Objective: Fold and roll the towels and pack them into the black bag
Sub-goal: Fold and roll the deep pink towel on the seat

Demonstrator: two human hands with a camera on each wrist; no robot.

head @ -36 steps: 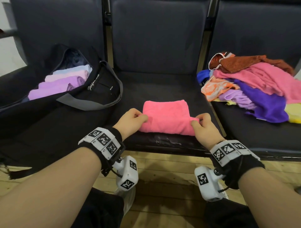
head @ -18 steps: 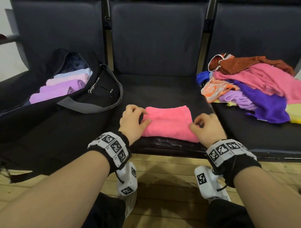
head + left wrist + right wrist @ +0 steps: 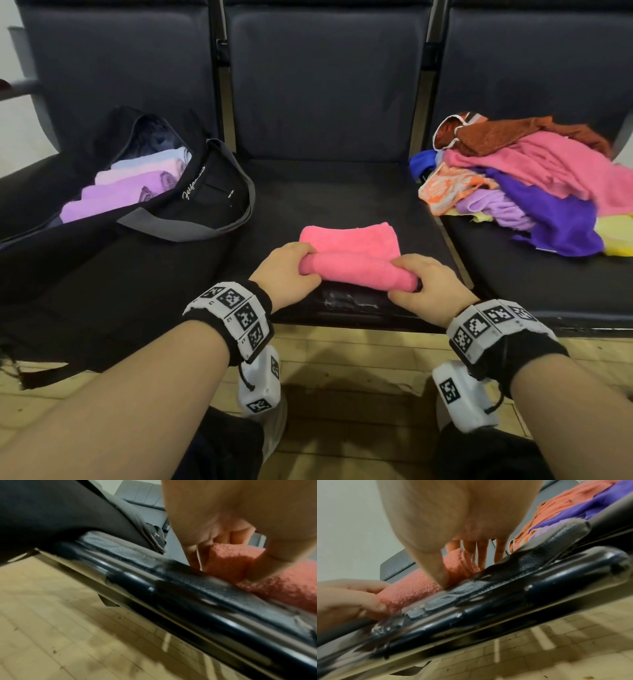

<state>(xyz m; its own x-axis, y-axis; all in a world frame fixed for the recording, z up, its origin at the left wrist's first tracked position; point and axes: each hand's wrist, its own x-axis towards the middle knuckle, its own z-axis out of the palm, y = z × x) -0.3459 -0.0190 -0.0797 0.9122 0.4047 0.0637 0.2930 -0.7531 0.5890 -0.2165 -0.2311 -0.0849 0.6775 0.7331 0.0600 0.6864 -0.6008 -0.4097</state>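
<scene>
A folded pink towel (image 3: 352, 251) lies on the middle seat, its near edge rolled into a short tube. My left hand (image 3: 291, 265) grips the roll's left end and my right hand (image 3: 419, 279) grips its right end, fingers curled over the top. The far half of the towel still lies flat. In the left wrist view my left hand (image 3: 228, 545) curls round the pink towel (image 3: 283, 588). In the right wrist view my right hand (image 3: 453, 545) presses the pink towel (image 3: 412, 588). The black bag (image 3: 164, 212) lies open on the left seat with several rolled towels (image 3: 126, 192) inside.
A heap of loose towels (image 3: 534, 185) in pink, purple, orange, brown and yellow covers the right seat. The seat's front edge (image 3: 352, 310) is worn and shiny. Wooden floor (image 3: 356, 370) lies below. Grey bag straps (image 3: 191, 229) drape toward the middle seat.
Both hands have curled the towel's near edge up and over, starting a roll that moves away from me. The view has shifted slightly.
</scene>
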